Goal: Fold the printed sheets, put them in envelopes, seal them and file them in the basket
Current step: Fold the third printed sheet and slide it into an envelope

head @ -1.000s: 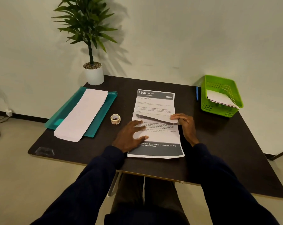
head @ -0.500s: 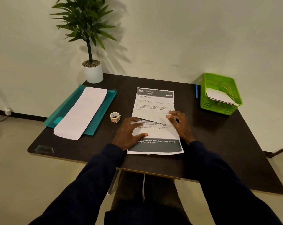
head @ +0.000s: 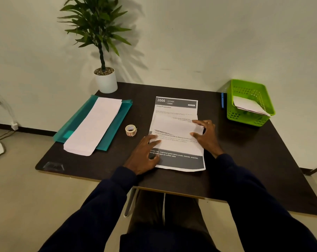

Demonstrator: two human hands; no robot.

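Since the earlier frame our right hand has slid a little along the raised white fold, and the fold now lies lower and wider across the page.

Right hand: fingers spread, thumb and fingertips pinching the right end of the folded flap of the printed sheet, centre of frame. Grasping, loosely.

Left hand: open and flat, palm down, pressing the sheet's left edge onto the dark table. Holding nothing, only pinning.

Writing we can read: header band "2666 KITCHEN", below it "Cereal Preparation". Bottom dark band: "Empty tray, scattered guest items (cups, tissues, snacks), designated spot on coffee table". Middle text too small or hidden by the flap.

Sheet: white with dark grey bands top and bottom, lying lengthwise away from us, a crosswise fold standing slightly off the page at mid-height.

Left of frame: white envelopes stacked on a teal folder. A small sticker roll sits just left of the sheet. Upper right: green basket with an envelope already inside; a blue pen beside it. Potted plant at the back.
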